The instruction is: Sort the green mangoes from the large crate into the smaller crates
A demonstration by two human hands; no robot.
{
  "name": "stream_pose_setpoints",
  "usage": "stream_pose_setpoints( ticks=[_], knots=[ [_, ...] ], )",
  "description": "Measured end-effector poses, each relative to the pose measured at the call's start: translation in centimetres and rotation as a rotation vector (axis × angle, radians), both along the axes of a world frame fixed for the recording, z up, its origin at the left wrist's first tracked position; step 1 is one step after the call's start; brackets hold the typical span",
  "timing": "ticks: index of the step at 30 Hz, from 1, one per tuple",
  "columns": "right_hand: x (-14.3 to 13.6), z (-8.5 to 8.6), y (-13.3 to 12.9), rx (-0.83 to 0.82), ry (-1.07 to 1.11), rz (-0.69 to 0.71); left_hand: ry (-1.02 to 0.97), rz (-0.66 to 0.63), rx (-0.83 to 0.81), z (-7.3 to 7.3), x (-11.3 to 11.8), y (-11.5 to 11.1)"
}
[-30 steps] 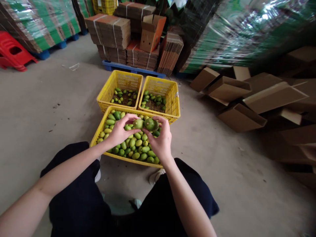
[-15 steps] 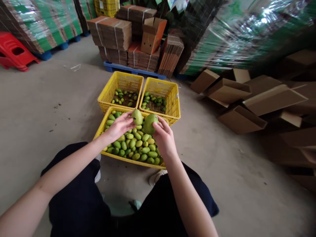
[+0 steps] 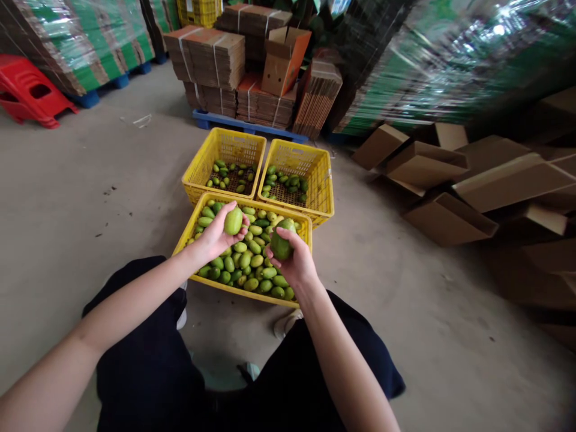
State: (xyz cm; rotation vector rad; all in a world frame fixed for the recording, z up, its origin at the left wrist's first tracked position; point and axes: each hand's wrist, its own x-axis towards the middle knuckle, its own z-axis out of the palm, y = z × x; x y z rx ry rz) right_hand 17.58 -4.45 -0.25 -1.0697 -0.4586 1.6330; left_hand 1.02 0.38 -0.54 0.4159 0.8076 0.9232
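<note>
1. Hands have parted since half a second ago, when their fruits were raised nearly side by side; a clear gap now. Judged meaning: each fruit is handled singly, neither yet set down.
2. Left hand [image 3: 219, 236]: palm turned up, fingers gripping left fruit [image 3: 233, 221]. Position: above front crate [image 3: 245, 293], at 11 o'clock from its centre.
3. Right hand [image 3: 299, 261]: fingers gripping right fruit [image 3: 279, 247], thumb across it. Position: above same crate, about 3 o'clock.
4. Front crate well filled with green fruit. Left back crate [image 3: 198, 159] at 12 o'clock and right back crate [image 3: 320, 180] at 1 o'clock, each with a few.
5. Writing: none legible. Far crate [image 3: 204, 14], near 12 o'clock, bears a pale label [image 3: 189, 5], too small to read. No brand made out on the boxes [image 3: 429, 163] at 2 o'clock.
</note>
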Motion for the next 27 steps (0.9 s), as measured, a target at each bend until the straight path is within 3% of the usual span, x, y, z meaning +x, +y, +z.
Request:
stream_pose_setpoints(
  ticks=[3, 6, 11, 14, 19, 24, 27],
  knots=[
    [-0.3, 0.0, 0.0, -0.034, -0.008, -0.063, -0.016, 0.065, -0.049, -0.3, 0.3, 0.1],
    [-0.5, 0.1, -0.1, -0.048, -0.026, -0.15, -0.02, 0.033, -0.112, -0.8, 0.5, 0.1],
    [-0.3, -0.1, 0.1, 0.061, -0.012, -0.064, 0.018, 0.045, -0.191, -0.9, 0.7, 0.0],
    [-0.3, -0.4, 0.3, 0.018, 0.012, -0.043, 0.014, 0.021, -0.208, -0.3, 0.7, -0.1],
    [-0.5, -0.5, 0.3, -0.122, 0.041, -0.028, -0.007, -0.018, -0.169, 0.5, 0.6, -0.4],
    [-0.6, -0.2, 0.1, -0.032, -0.02, -0.011, 0.023, -0.053, -0.074, -0.5, 0.9, -0.5],
    [-0.5, -0.1, 0.2, -0.067, -0.007, -0.027, 0.09, -0.07, -0.008, -0.8, 0.9, -0.6]
  ],
)
